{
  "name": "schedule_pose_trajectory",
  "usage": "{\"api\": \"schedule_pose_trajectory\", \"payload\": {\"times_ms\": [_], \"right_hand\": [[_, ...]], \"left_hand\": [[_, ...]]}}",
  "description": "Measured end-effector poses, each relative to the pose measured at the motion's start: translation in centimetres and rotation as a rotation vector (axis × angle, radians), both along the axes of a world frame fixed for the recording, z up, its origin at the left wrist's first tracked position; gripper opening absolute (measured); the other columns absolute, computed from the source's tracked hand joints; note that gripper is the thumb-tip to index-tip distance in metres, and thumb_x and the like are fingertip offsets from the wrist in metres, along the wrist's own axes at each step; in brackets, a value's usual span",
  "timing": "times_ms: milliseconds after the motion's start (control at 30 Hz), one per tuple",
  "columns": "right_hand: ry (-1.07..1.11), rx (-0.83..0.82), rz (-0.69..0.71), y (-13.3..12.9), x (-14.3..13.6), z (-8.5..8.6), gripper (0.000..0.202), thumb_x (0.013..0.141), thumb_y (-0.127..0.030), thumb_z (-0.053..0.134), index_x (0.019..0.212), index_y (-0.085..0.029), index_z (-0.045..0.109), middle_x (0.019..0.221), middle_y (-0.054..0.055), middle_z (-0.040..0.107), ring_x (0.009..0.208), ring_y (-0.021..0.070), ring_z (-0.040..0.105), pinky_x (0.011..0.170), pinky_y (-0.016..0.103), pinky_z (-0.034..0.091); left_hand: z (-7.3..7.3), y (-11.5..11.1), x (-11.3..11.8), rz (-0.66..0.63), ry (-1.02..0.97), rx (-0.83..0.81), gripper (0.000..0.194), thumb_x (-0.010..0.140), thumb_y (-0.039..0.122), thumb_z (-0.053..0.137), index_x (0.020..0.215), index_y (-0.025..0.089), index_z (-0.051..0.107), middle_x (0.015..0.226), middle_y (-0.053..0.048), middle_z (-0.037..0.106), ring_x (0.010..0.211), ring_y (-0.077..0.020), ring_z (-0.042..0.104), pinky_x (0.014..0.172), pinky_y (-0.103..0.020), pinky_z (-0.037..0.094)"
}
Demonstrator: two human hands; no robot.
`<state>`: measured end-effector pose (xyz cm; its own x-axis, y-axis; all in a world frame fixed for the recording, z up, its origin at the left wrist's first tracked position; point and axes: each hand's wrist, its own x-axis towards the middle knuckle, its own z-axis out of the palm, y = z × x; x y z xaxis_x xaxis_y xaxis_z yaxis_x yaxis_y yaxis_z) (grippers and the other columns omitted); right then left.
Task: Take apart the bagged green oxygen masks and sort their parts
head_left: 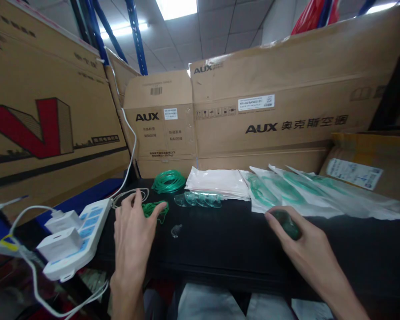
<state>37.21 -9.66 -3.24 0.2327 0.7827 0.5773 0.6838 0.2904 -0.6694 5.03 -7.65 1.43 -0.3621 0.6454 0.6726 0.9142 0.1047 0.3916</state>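
Left hand (135, 224) spread at green cord (150, 207); right hand (309, 233) clamped on dark-green piece (288, 225); power strip (95, 226) beside left wrist.

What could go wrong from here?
1. The left hand sits by a tangled bundle of thin green cord; a strand might snag when that hand lifts.
2. A small, clear plastic piece lies loose on the flat black table; a passing hand could knock it away.
3. The right hand holds a rounded, dark green piece close to overlapping whitish pouches; it may bump them out of line.
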Motion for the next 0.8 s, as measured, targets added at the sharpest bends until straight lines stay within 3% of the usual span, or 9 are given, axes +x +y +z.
{"api": "schedule_pose_trajectory", "payload": {"times_ms": [67,100,200,267,367,533,700,800], "right_hand": [[-0.031,0.052,0.053,0.0,-0.7,-0.1,0.024,0.089,-0.046,0.058,0.093,-0.023,0.065,0.091,0.004,0.071,0.082,0.0207,0.068,0.077,0.029,0.05],[-0.054,0.084,0.083,0.0,-1.2,-0.2,0.022,0.09,-0.043,0.059,0.096,-0.022,0.065,0.095,0.005,0.071,0.086,0.0211,0.069,0.08,0.029,0.051],[-0.159,0.181,0.177,0.1,-2.5,-0.6,0.022,0.093,-0.032,0.057,0.112,-0.021,0.064,0.105,0.008,0.07,0.097,0.0222,0.068,0.087,0.032,0.052],[-0.248,0.234,0.219,0.2,-3.1,-1.0,0.032,0.095,-0.024,0.053,0.126,-0.02,0.06,0.108,0.01,0.068,0.1,0.0233,0.067,0.089,0.034,0.053],[-0.375,0.268,0.229,0.5,-3.4,-1.6,0.052,0.094,-0.016,0.049,0.145,-0.023,0.046,0.116,0.012,0.065,0.107,0.0265,0.064,0.093,0.042,0.053],[-0.458,0.201,0.327,0.2,-3.5,-1.6,0.068,0.093,-0.012,0.052,0.155,-0.03,0.032,0.132,0.012,0.058,0.12,0.0294,0.057,0.1,0.05,0.05],[-0.187,0.129,0.418,-0.7,-3.4,-0.3,0.071,0.088,-0.028,0.068,0.152,-0.03,0.037,0.148,0.009,0.048,0.136,0.026,0.047,0.113,0.044,0.042],[0.044,0.028,0.389,-0.8,-2.9,0.2,0.052,0.092,-0.038,0.064,0.141,-0.026,0.053,0.14,0.009,0.058,0.127,0.0237,0.057,0.11,0.039,0.045]], "left_hand": [[-0.4,-1.1,3.1,-0.147,-0.126,0.073,0.056,0.086,0.05,0.062,0.129,0.014,0.065,0.13,-0.017,0.064,0.12,-0.0366,0.057,0.099,-0.047,0.045],[-0.5,-1.7,5.0,-0.316,-0.24,0.068,0.045,0.089,0.05,0.06,0.119,0.019,0.071,0.121,-0.012,0.069,0.111,-0.0311,0.062,0.095,-0.042,0.048],[-1.0,-3.2,10.4,-0.895,-0.515,-0.196,0.038,0.095,0.048,0.053,0.088,0.021,0.078,0.093,-0.004,0.077,0.086,-0.0202,0.068,0.08,-0.028,0.052],[-1.5,-3.4,12.8,-1.053,-0.625,-0.284,0.041,0.095,0.048,0.054,0.078,0.019,0.077,0.081,-0.003,0.075,0.077,-0.0175,0.067,0.075,-0.025,0.05],[-2.3,-2.9,13.9,-1.09,-0.786,-0.313,0.045,0.093,0.053,0.056,0.074,0.016,0.073,0.073,-0.003,0.071,0.071,-0.0163,0.065,0.068,-0.023,0.048],[-3.2,-1.9,12.9,-1.126,-0.9,-0.375,0.041,0.093,0.05,0.058,0.076,0.014,0.069,0.07,0.0,0.064,0.071,-0.0143,0.06,0.065,-0.021,0.046],[-3.4,-1.8,12.3,-1.187,-0.918,-0.349,0.032,0.097,0.041,0.055,0.1,0.015,0.074,0.094,-0.003,0.074,0.094,-0.0187,0.065,0.084,-0.024,0.049],[-3.5,-1.9,12.2,-1.184,-0.896,-0.361,0.033,0.098,0.04,0.053,0.106,0.016,0.075,0.102,-0.004,0.075,0.098,-0.0194,0.066,0.087,-0.024,0.049]]}}
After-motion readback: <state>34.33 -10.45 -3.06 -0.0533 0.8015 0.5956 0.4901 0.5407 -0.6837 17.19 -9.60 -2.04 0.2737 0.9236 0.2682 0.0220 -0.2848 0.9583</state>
